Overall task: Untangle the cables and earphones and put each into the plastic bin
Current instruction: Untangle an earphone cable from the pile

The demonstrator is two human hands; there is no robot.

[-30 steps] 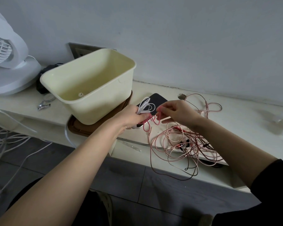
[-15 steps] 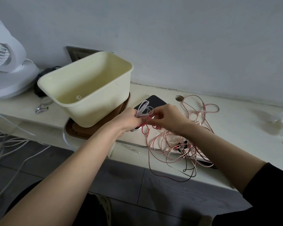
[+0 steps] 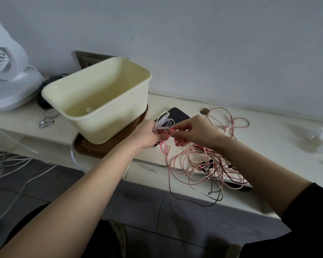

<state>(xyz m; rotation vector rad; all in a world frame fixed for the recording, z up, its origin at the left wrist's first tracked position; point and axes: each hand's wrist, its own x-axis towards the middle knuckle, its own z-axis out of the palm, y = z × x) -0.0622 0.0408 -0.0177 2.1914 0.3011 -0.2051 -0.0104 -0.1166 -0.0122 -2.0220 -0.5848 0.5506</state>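
Both forearms come in from the bottom edge, the left bare, the right with a black sleeve (image 3: 306,211) at the elbow. I see the shelf (image 3: 268,146) front lip close. The pink tangle (image 3: 203,164) lies on it with loops hanging over that lip, and there's open shelf to its right. Left hand (image 3: 147,135) is curled tight, gripping a small white cable coil (image 3: 164,121) that sticks up past the knuckles. Right hand (image 3: 196,131) is just beside it, fingertips pinching a pink cable (image 3: 164,148) that shows between the hands and hangs below them. Both wrists are level above the shelf. Plastic bin (image 3: 119,118) stands just left of the left hand on a brown tray (image 3: 93,151) that reaches the shelf edge. Black phone (image 3: 177,114) behind the hands, then wall
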